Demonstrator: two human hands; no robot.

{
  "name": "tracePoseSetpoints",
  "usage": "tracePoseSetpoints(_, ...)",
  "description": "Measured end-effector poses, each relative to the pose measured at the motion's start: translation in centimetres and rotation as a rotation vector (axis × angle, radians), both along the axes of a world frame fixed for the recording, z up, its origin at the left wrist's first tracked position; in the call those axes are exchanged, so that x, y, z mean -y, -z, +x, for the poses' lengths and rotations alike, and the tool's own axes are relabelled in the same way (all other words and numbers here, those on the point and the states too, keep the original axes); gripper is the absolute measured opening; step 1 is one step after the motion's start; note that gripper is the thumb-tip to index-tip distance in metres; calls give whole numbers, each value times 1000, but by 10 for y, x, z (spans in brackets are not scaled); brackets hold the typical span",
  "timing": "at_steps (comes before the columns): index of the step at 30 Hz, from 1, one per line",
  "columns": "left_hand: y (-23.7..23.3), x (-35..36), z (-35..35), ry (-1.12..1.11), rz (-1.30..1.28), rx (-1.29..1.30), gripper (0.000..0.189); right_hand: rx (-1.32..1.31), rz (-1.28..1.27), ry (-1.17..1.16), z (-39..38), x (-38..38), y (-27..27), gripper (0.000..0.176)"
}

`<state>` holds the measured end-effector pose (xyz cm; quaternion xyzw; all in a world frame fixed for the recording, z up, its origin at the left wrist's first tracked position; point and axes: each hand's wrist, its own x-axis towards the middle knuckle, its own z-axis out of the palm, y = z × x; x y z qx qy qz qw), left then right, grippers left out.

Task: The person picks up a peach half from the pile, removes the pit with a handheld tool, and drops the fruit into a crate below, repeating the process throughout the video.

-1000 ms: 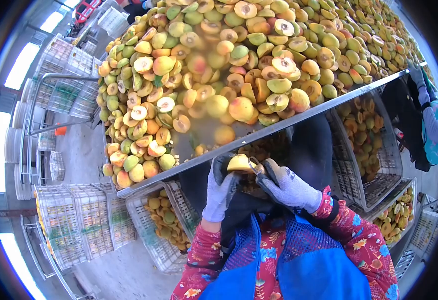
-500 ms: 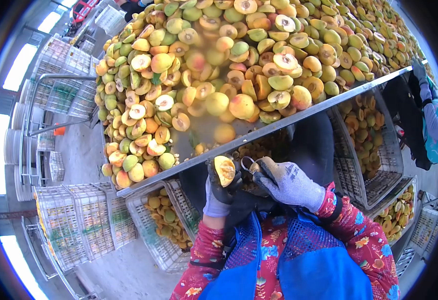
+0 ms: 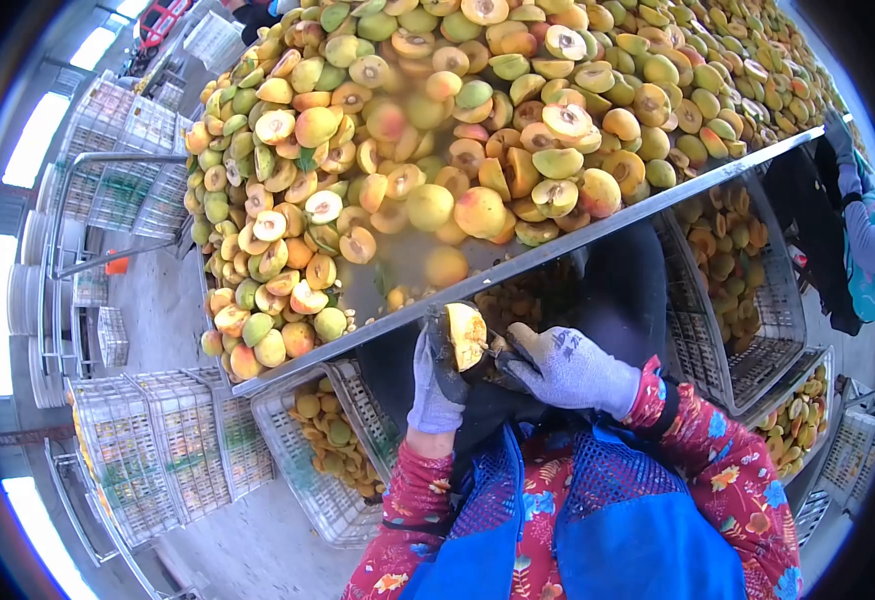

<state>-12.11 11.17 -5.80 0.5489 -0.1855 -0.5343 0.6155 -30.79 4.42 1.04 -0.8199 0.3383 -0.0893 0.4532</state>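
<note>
My left hand [image 3: 438, 372], in a grey glove with dark-coated fingers, grips a yellow peach half [image 3: 467, 335] just off the table's front edge. Its cut face is turned to the right. In my right hand [image 3: 580, 368], gloved the same way, is a small loop-ended pitting tool [image 3: 499, 344]. The tool's working end is right at the cut face of the fruit and is mostly hidden now. Both hands are closed and close together over my lap.
A metal-edged table [image 3: 518, 264] carries a large heap of halved peaches [image 3: 558, 120]. Plastic crates of fruit stand below it: one crate [image 3: 293, 480] at left, another crate [image 3: 758, 355] at right. Stacked crates [image 3: 173, 450] stand farther left. Another person's sleeve [image 3: 866, 240] shows at far right.
The pitting tool has moved left from beside the peach half to its cut face, its loop no longer showing. My left hand has turned the fruit slightly and shifted right.
</note>
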Motion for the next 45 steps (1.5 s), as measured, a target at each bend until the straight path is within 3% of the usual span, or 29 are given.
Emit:
tracePoseSetpoints(2,-11,0,-2,104,-130,287,34,31,70,32,0,1,-6,33)
tracePoseSetpoints(3,-12,3,-1,123,-148,313,36,52,101,51,1,2,-8,33)
tracePoseSetpoints(4,-14,6,0,141,-166,338,38,204,9,14,0,3,24,36)
tracePoseSetpoints(5,-15,9,1,158,-185,363,40,177,846,159,-2,13,-15,39)
tracePoseSetpoints(7,-18,13,-5,124,-189,219,48,158,1049,139,-8,23,-24,40)
tracePoseSetpoints(11,-25,19,-8,136,-137,247,47,257,826,147,-8,16,-9,38)
tracePoseSetpoints(15,-28,21,-13,123,-224,391,50,445,1367,188,-12,12,-14,37)
tracePoseSetpoints(17,-23,20,-10,126,-217,285,47,535,1608,175,-16,15,-12,37)
tracePoseSetpoints(21,-31,24,-10,241,-139,305,43,199,1169,271,-12,12,-4,38)
tracePoseSetpoints(25,2,19,-10,94,-143,-25,35,58,723,206,-9,6,1,38)
tracePoseSetpoints(26,4,20,-10,58,-176,-82,33,78,419,191,-4,0,8,33)
tracePoseSetpoints(27,4,22,-9,93,-197,-259,29,104,356,173,-3,-5,10,33)
tracePoseSetpoints(29,14,23,-14,-61,-244,-398,21,156,225,142,-2,-9,11,31)
tracePoseSetpoints(31,20,20,-17,-40,-273,122,18,193,319,204,0,-14,13,30)
tracePoseSetpoints(33,22,18,-18,-49,-285,364,19,175,352,263,3,-22,11,30)
tracePoseSetpoints(34,23,18,-19,-69,-289,345,20,313,171,319,9,-32,39,30)
tracePoseSetpoints(37,4,21,-27,-80,-337,330,22,327,1345,300,-5,-3,-7,34)
tracePoseSetpoints(39,0,26,-22,-56,-416,-404,26,559,1604,214,-10,-1,-3,34)
tracePoseSetpoints(41,1,28,-24,-111,-339,-305,30,230,1222,263,-8,-1,-18,33)
tracePoseSetpoints(42,3,28,-24,-97,-325,-231,30,207,876,226,-5,-6,-15,33)
tracePoseSetpoints(43,4,28,-24,-83,-310,-157,29,220,914,249,-5,-8,-13,33)
tracePoseSetpoints(45,5,29,-26,-139,-304,-263,29,248,988,295,-5,-10,-10,33)
